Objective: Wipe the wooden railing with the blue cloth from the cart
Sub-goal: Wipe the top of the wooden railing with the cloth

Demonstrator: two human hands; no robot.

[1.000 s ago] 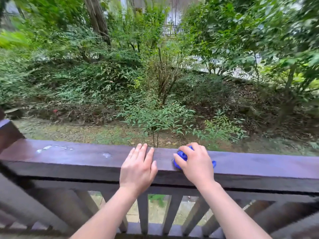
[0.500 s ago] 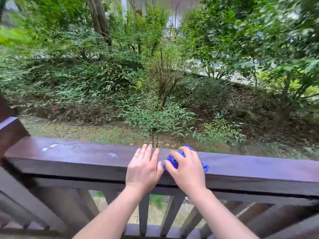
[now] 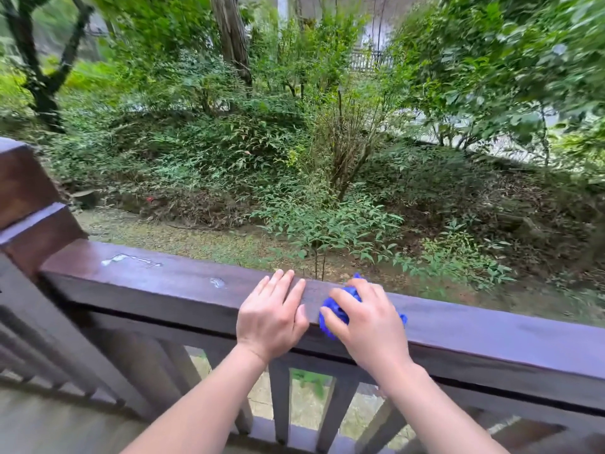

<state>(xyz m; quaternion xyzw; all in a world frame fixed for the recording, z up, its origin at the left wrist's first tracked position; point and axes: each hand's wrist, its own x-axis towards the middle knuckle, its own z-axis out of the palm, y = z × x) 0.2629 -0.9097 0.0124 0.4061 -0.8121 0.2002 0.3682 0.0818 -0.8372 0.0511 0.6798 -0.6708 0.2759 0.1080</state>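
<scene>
Dark-stained wood runs across the lower half of the view: the wooden railing (image 3: 157,286), its top rail slanting from 9 o'clock down toward 3 o'clock; the blue cloth (image 3: 337,309) lies bunched on that rail, just right of centre, clenched under the right hand (image 3: 370,319), whose fingers curl over it and press it onto the wood; the left hand (image 3: 271,316) lies flat and released on the rail, just beside the cloth at its 9 o'clock, holding nothing. Judging by this, wiping is under way; two pale smears (image 3: 131,259) toward 10 o'clock of the hands look untouched, so that stretch, up to the post (image 3: 23,191) at 9 o'clock, seems left to do; whether the rail toward 3 o'clock is done, I cannot tell. No cart or container shows; beyond the rail, only shrubs (image 3: 327,158).
</scene>
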